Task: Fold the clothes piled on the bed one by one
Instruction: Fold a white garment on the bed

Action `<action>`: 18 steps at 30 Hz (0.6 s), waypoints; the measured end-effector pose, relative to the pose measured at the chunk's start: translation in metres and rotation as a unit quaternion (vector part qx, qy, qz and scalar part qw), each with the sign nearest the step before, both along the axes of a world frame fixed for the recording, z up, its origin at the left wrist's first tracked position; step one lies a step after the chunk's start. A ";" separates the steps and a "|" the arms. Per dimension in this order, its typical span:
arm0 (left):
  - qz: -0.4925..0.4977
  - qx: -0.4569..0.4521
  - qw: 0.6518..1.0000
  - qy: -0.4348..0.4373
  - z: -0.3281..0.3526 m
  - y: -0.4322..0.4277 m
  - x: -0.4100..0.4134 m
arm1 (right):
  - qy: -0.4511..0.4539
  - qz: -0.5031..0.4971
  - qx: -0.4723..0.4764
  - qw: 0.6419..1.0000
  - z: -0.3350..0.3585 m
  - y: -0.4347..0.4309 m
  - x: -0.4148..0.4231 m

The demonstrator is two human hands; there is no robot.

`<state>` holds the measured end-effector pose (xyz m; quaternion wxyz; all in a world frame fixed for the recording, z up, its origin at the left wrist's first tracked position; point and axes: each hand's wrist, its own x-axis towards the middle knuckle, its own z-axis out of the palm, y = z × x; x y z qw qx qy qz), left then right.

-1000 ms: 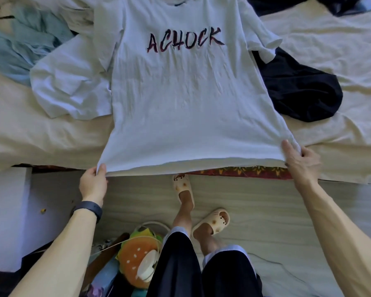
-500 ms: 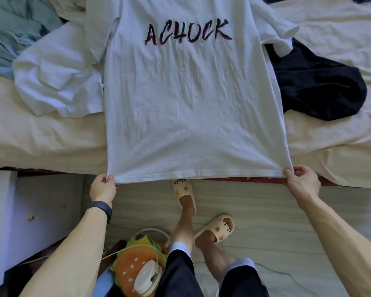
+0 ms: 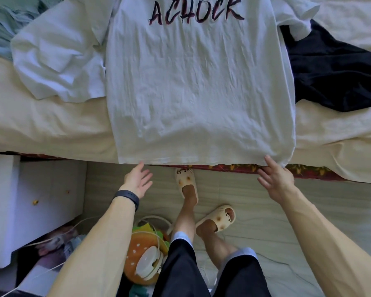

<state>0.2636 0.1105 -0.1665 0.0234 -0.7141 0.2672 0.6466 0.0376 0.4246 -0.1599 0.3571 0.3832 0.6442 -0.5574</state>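
Hovering just below the shirt (image 3: pixel 199 93) hem, my left hand (image 3: pixel 138 179) is spread, empty. My right hand (image 3: pixel 275 179), fingers splayed, touches the hem.

Soft, even daylight fills the scene. It is brightest on the shirt (image 3: pixel 199 82) and on the sheet (image 3: pixel 341 9) up and right of it, where the cream cloth nearly washes out. There is no glare and no hard shadow, only faint grey in the shirt's creases and a thin dark band under its hem. Right of the shirt, the dark garment (image 3: pixel 334 71) sinks to near-black with little detail. Below and left of the shirt, the clutter (image 3: pixel 58 243) lies dim and murky. The lettering (image 3: pixel 196 10) reads crisp. Wide-angle bending bows the bed edge (image 3: pixel 51 146) and swells the forearms (image 3: pixel 99 243) toward the bottom corners.
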 end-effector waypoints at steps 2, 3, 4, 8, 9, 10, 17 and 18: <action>0.003 0.013 1.000 0.015 -0.005 0.012 -0.013 | -0.025 -0.039 -0.018 0.999 -0.003 -0.015 0.005; 0.005 0.021 1.000 0.021 -0.006 0.017 -0.019 | -0.035 -0.052 -0.021 0.998 -0.006 -0.022 0.008; 0.011 0.025 0.999 0.026 -0.007 0.021 -0.025 | -0.042 -0.065 -0.021 0.997 -0.008 -0.027 0.010; 0.058 0.025 0.998 0.016 -0.009 0.027 -0.036 | -0.031 -0.120 0.002 0.992 -0.013 -0.041 0.011; 0.064 0.024 0.998 0.013 -0.009 0.026 -0.036 | -0.030 -0.134 0.005 0.991 -0.013 -0.041 0.009; 0.067 0.023 0.997 0.009 -0.010 0.026 -0.036 | -0.031 -0.147 0.007 0.989 -0.013 -0.041 0.008; 0.094 -0.011 0.995 -0.025 -0.011 0.029 -0.035 | -0.015 -0.215 0.049 0.975 -0.009 -0.033 -0.003; 0.086 -0.032 0.994 -0.050 -0.012 0.031 -0.033 | -0.009 -0.216 0.052 0.975 -0.008 -0.032 -0.004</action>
